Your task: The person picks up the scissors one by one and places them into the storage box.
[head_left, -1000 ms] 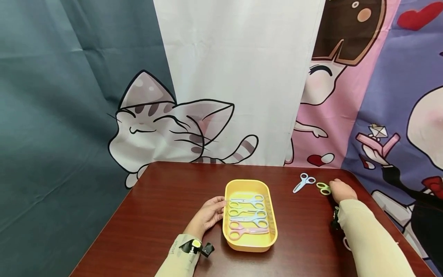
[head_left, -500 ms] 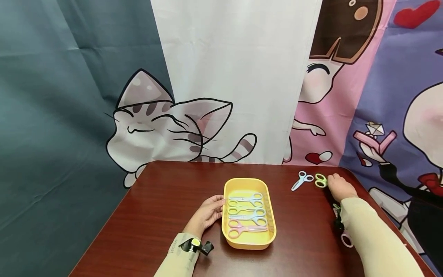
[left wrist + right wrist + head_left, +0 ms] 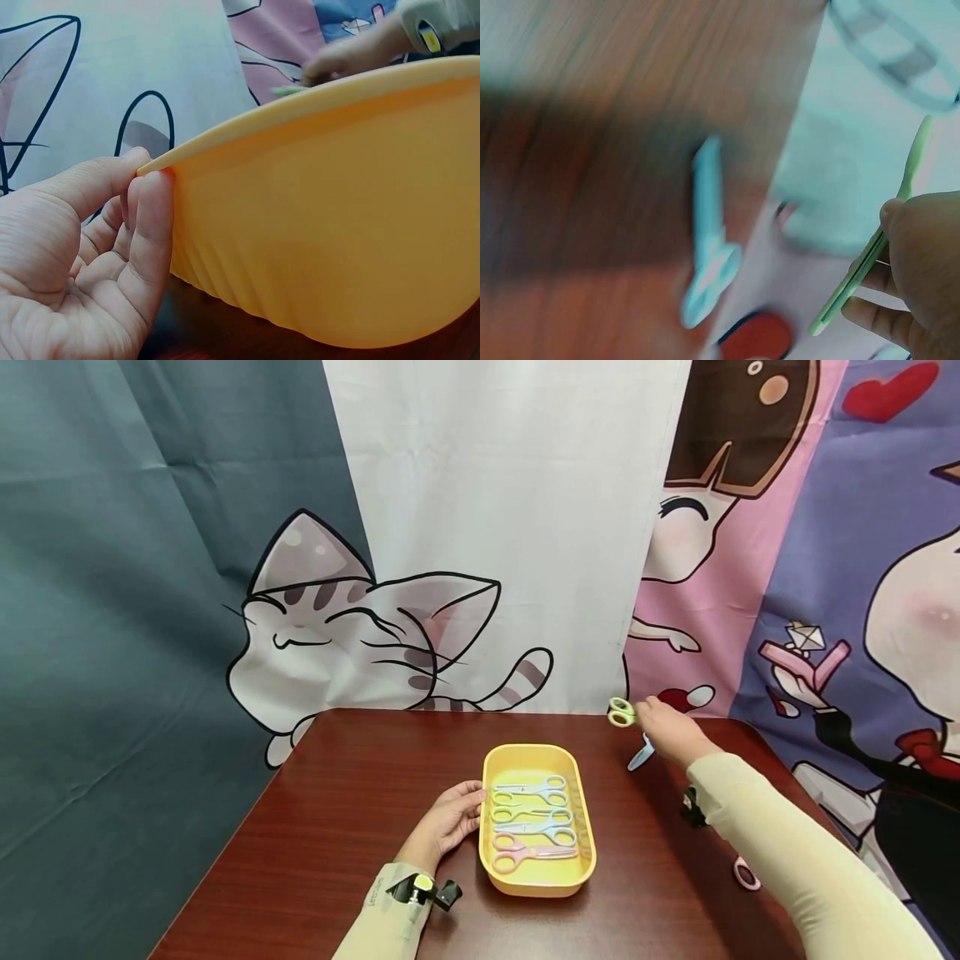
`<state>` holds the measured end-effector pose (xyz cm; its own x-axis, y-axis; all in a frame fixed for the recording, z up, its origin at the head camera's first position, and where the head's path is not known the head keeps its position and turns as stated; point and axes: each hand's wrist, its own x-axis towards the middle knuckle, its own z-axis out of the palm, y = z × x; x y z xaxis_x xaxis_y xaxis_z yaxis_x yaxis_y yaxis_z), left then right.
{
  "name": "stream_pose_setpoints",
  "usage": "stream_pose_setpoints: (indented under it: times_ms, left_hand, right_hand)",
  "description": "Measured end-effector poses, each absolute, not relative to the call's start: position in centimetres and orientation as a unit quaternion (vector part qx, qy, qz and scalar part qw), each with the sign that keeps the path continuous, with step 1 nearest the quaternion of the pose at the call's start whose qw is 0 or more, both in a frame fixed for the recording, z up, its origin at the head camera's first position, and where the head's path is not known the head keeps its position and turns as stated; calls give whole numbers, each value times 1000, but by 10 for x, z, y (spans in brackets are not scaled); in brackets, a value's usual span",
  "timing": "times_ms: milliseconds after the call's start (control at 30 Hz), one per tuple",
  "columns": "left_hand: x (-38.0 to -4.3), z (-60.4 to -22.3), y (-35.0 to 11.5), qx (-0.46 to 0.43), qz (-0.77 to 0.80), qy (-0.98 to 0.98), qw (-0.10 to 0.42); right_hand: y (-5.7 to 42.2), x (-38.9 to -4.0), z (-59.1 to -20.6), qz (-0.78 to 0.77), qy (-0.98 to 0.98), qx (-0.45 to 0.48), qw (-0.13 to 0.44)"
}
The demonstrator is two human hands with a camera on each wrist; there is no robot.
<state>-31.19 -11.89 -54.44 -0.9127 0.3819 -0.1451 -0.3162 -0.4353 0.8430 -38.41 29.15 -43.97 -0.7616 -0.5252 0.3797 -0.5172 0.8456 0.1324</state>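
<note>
My left hand [image 3: 447, 825] pinches the left rim of a yellow plastic tray [image 3: 536, 888]; the left wrist view shows thumb and fingers [image 3: 154, 217] on either side of that rim. Inside the tray lie several small scissors in a row: blue, green, and pink scissors [image 3: 517, 860] nearest me. Up at the back right, my right hand [image 3: 671, 731] holds green scissors [image 3: 621, 712] by the blade end, handles pointing left. The right wrist view has the green scissors [image 3: 855, 277] edge-on between thumb and fingers. Below that hand, blue scissors [image 3: 641, 755] lie on the table, their handles partly hidden.
A pink scissor handle [image 3: 746, 874] shows on the table at the right, partly covered by my right sleeve [image 3: 810, 868]. The brown table [image 3: 360, 777] ends at a back edge against a printed cloth backdrop [image 3: 525, 527].
My right hand has lifted the green scissors off the table and carried them leftward, over the blue scissors. The left hand stays at the tray's rim.
</note>
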Motion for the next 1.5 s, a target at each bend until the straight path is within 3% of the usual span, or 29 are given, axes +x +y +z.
stream_pose_setpoints:
  times_ms: [200,567,1033,1500]
  left_hand:
    - [-312,-545,-119,29,847,489,206]
    - [-313,-545,-119,39,847,486,211]
    - [-314,-547,-120,39,845,489,213]
    - [-314,-546,-120,36,846,487,213]
  right_hand:
    - [218,-375,-416,-12,-919,335,207]
    - [123,-356,-407,25,-928,356,109]
    - [97,-356,-442,-29,-926,374,-35]
    - [84,-359,-461,-93,-925,364,-53]
